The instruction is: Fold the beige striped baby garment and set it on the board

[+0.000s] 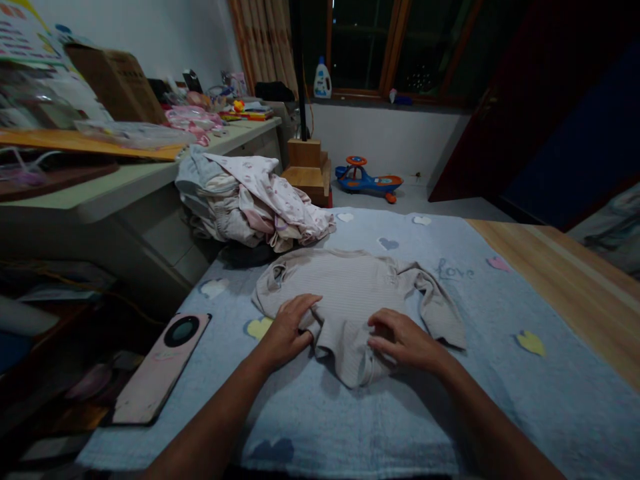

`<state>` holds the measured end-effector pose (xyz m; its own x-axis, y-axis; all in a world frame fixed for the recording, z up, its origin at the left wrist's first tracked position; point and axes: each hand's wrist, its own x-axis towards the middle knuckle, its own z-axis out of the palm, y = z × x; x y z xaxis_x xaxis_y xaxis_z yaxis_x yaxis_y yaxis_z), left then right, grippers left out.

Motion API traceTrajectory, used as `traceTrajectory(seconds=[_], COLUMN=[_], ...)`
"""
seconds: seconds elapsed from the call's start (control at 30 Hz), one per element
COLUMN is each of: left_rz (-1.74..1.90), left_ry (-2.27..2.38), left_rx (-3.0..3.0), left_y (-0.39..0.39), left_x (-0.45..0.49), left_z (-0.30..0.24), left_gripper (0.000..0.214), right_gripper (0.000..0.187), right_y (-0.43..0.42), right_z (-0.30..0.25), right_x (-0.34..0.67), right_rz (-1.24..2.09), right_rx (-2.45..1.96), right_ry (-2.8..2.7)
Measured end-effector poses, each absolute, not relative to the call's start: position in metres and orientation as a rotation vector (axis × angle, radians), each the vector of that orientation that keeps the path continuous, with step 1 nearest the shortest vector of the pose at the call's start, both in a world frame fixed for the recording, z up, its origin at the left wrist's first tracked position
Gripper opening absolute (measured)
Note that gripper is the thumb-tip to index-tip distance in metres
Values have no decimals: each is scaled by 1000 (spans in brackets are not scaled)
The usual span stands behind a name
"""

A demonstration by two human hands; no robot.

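A small light-grey ribbed long-sleeved top (345,287) lies spread on the blue cover, its neckline away from me. Its lower part is bunched and wrinkled, and the right-hand sleeve stretches out to the side. My left hand (291,327) rests at the left side of the top, fingers stretched over the fabric and thumb apart. My right hand (400,337) is at the lower right of the top, its fingers slightly bent and a gap showing between thumb and forefinger. Neither hand visibly grips the cloth.
A heap of clothes (250,200) stands at the back left of the cover. A phone (155,377) lies near the left edge of the blue cover (480,400). Bare wood (565,280) shows at right. A cluttered desk (145,177) borders the left; a ride-on toy (370,181) stands beyond.
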<state>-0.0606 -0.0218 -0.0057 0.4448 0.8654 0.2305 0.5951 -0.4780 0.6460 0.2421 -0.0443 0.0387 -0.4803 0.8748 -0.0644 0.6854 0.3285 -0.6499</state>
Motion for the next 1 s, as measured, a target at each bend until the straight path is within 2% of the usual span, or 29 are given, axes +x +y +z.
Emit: traceTrajectory(seconds=[0.1,0.27,0.4,0.5,0.67,0.83,1.0], left_rz=[867,1081,1247,1269,1105,695,396], left_ry=[1203,1140,1185,1238,1348,1293,1196], left_rx=[2163,2000,1853,1721,1532,1618,1946], left_y=[-23,-23,-24,-28,-36,-40,-46], left_x=[-61,-62,-61,-62,-72,-95,-113], left_z=[-8,-1,9,12,19,37,36], left_gripper=[57,39,28,21,22,23,21], right_gripper=[31,15,21,24,28,27,19], right_y=[-60,-64,-62,-62,-65,-78,-91], right_z=[35,22,16,13,8,7,14], right_x=[248,259,262,262,268,279,281], right_rz=[1085,1240,1372,1307,1091,1333,1412], right_rx=[-1367,-1269,-1248,-1286,-1291,-1408,-1475], right_ry=[-2260,-2053,-1785,-1718,-1552,-1213,-1368])
